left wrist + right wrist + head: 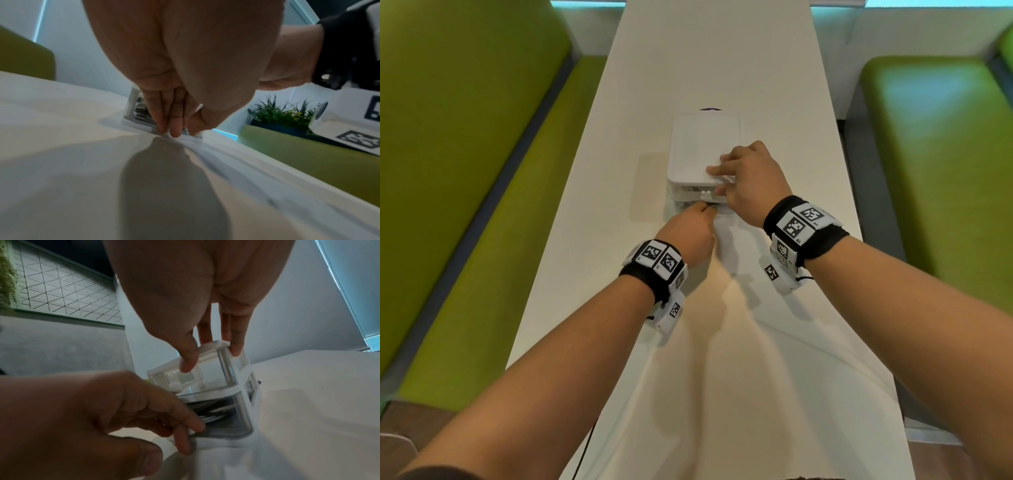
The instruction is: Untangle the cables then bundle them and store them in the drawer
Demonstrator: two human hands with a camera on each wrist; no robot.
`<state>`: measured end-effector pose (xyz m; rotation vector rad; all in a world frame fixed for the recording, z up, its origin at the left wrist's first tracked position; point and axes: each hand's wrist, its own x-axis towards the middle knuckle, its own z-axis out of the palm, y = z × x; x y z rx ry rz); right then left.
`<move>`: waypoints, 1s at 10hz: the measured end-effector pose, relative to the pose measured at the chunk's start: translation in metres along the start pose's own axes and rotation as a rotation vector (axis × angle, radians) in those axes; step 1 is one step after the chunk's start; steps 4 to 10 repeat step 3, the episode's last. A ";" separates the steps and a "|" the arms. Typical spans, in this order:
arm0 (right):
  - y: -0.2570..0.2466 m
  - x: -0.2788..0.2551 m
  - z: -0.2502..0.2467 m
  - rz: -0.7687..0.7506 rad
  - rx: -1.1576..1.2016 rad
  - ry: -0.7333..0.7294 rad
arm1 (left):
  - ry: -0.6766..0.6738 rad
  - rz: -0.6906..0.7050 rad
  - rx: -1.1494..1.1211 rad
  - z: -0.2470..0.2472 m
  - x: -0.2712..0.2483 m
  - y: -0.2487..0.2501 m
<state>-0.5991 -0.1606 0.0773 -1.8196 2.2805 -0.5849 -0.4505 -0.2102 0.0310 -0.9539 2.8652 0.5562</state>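
Fingers (180,415) of left hand (686,233) pinch lower drawer (226,418); right hand (750,178) presses cabinet (702,144) flat-fingered.

The right hand (195,288) presses straight fingers on the clear drawer box (213,369); the left hand (92,418) pinches the lower drawer (228,426) front, dark cables (209,412) inside
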 end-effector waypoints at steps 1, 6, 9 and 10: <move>0.002 -0.004 0.003 -0.011 0.020 0.020 | -0.048 0.027 0.010 0.000 -0.006 -0.003; 0.004 -0.024 0.000 -0.076 -0.087 0.002 | 0.053 -0.015 -0.092 -0.007 -0.030 -0.022; 0.004 -0.024 0.000 -0.076 -0.087 0.002 | 0.053 -0.015 -0.092 -0.007 -0.030 -0.022; 0.004 -0.024 0.000 -0.076 -0.087 0.002 | 0.053 -0.015 -0.092 -0.007 -0.030 -0.022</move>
